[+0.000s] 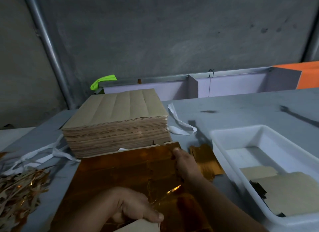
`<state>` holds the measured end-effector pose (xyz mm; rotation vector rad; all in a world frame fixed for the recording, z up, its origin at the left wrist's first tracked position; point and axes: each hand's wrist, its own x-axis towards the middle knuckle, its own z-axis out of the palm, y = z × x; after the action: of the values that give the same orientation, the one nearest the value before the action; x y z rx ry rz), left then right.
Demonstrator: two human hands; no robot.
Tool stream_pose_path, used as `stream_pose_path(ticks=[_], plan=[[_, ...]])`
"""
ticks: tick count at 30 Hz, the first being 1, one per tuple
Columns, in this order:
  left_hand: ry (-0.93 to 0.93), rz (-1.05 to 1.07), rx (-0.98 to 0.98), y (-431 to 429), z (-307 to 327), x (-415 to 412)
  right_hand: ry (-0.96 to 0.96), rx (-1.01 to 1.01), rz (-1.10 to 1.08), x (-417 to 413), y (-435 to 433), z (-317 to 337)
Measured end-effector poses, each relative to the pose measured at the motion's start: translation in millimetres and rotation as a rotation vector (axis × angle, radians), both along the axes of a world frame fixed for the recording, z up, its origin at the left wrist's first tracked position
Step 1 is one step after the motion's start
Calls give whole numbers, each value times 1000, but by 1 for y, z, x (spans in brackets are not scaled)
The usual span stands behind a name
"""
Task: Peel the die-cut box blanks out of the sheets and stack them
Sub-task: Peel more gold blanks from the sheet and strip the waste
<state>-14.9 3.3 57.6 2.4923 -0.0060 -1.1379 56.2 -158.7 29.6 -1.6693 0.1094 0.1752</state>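
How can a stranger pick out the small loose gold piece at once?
Find the tall brown stack mid-table and the white tray to its right. On the grey table between them, just right of the right hand, lies the small gold piece. Unlike the large gold sheet beside it, it is notched and unheld.

Gold sheet (120,171) flat; tall brown stack (117,121) just behind; gold blank (207,160) beside.
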Motion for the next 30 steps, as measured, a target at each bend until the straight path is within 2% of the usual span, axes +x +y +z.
stream_pose_path(ticks=[3, 7, 9, 15, 19, 30], plan=[[-35, -6, 21, -4, 1, -4, -122, -142, 3, -7, 5, -17], [-40, -23, 29, -8, 0, -5, -182, -222, 142, -13, 12, -34], [-28, -34, 29, -8, -1, -5, -192, -245, 145, -12, 15, -39], [0, -35, 17, -7, -4, -6, -97, -154, -14, 2, 14, -44], [125, 16, -19, -6, 1, -3, -51, -91, -65, 7, 16, -45], [113, -94, -27, 6, -3, -10, 2, -7, -166, 20, 13, -45]])
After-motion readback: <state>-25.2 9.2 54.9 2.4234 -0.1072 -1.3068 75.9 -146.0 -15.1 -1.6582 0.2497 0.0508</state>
